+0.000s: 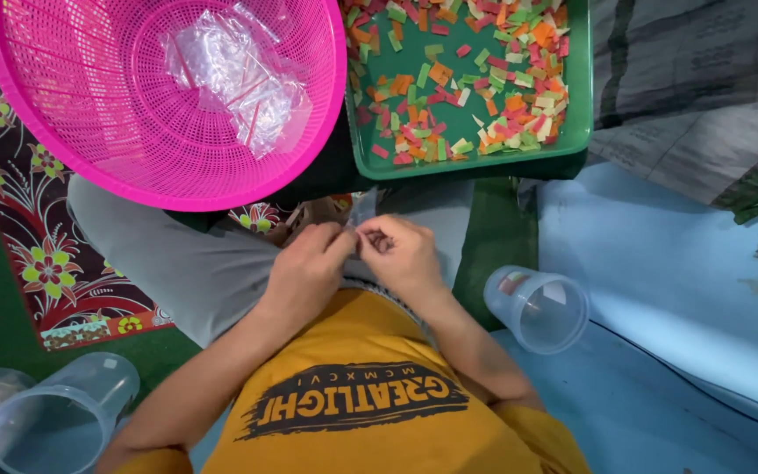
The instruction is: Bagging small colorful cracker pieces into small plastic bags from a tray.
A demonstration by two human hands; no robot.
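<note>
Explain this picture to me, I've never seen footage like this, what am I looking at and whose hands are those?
This is a single view from a camera worn on a person's head, looking straight down at their lap. No machine is involved; the two bare hands belong to the wearer, who sits in a yellow shirt.

The left hand and right hand meet fingertip to fingertip and seem to pinch something small and clear; it is too small to identify.

Above them sits a round pink plastic mesh basket holding crumpled clear plastic bags. Beside it is a green plastic tray filled with small pink, orange, green and white pieces. Clear plastic cups lie on their sides at the right and lower left.
</note>
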